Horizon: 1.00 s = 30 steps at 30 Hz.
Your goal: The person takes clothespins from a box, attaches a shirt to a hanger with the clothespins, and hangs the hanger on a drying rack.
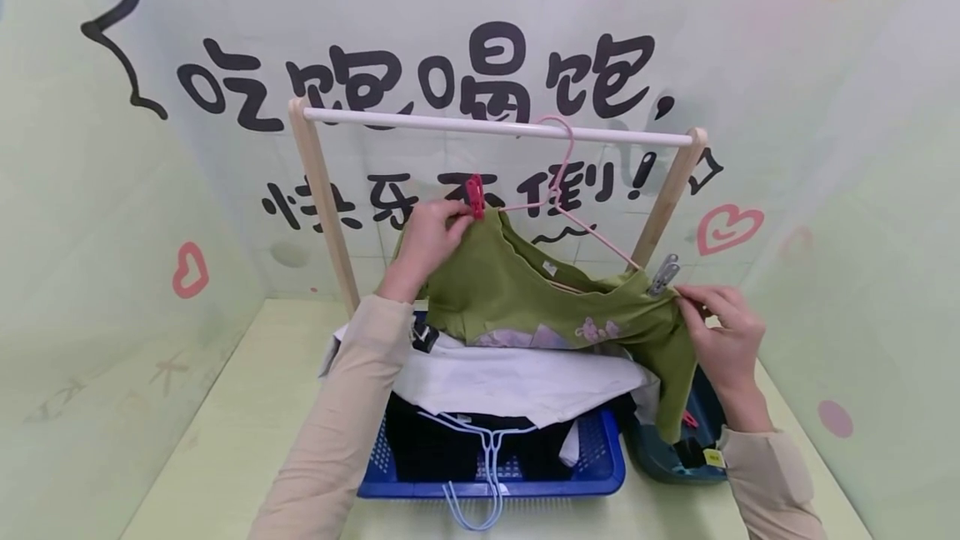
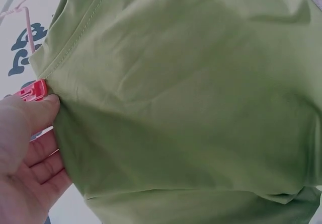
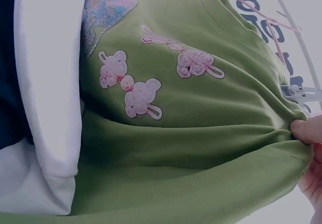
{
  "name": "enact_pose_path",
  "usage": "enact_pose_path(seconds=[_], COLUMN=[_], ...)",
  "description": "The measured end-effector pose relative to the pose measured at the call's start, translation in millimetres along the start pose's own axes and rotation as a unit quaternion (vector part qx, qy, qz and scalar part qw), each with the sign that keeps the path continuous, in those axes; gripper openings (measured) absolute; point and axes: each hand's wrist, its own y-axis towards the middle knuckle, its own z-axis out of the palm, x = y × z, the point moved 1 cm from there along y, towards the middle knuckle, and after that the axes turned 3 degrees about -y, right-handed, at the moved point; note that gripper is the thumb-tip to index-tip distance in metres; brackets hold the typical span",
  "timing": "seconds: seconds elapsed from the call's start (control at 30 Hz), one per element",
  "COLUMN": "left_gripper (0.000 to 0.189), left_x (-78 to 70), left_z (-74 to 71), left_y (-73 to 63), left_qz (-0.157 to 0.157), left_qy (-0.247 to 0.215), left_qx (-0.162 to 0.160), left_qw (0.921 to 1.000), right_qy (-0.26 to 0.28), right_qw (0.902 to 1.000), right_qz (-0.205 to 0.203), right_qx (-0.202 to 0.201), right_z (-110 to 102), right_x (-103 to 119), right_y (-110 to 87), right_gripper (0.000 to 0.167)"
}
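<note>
A green long-sleeved shirt [image 1: 480,282] with pink bear patches [image 3: 143,98] hangs on a pink hanger [image 1: 592,232], whose hook is over the white rail. My left hand [image 1: 429,242] pinches the shirt's shoulder edge, right beside a red clothespin [image 1: 475,196] fixed there. At the other shoulder my right hand [image 1: 723,327] pinches the cloth between thumb and fingers, just outside a grey clothespin [image 1: 663,275]. In the left wrist view the thumb lies on the front of the green cloth, under the red clothespin [image 2: 34,90].
The rail [image 1: 435,121] stands on wooden posts [image 1: 326,207]. Below the shirt, white clothing [image 1: 517,373] and black clothing [image 1: 431,444] lie over a blue basket [image 1: 603,461], with blue hangers [image 1: 491,448] on top. A dark teal basin [image 1: 648,448] stands at the right.
</note>
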Motion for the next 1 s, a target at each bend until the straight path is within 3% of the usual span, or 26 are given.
enact_pose_path(seconds=[0.37, 0.57, 0.77, 1.0], left_gripper=[0.018, 0.022, 0.022, 0.018], left_x=[12.5, 17.8, 18.0, 16.0], left_z=[1.3, 4.3, 1.0, -7.3], left_y=[5.3, 7.9, 4.6, -4.9], left_qz=[-0.018, -0.030, -0.040, -0.011], left_qy=[0.012, -0.012, -0.021, -0.036], left_qx=[0.062, 0.078, 0.039, 0.020], left_qw=[0.9978, 0.9964, 0.9982, 0.9991], right_qy=[0.030, 0.041, 0.052, 0.082], right_qw=[0.9991, 0.9978, 0.9961, 0.9922], right_qz=[0.010, 0.032, 0.052, 0.080], right_qx=[0.028, 0.041, 0.050, 0.049], right_z=[1, 2, 1, -4], right_x=[-1, -2, -6, -9], right_y=[-2.3, -3.4, -4.8, -7.2], right_gripper=[0.022, 0.022, 0.026, 0.029])
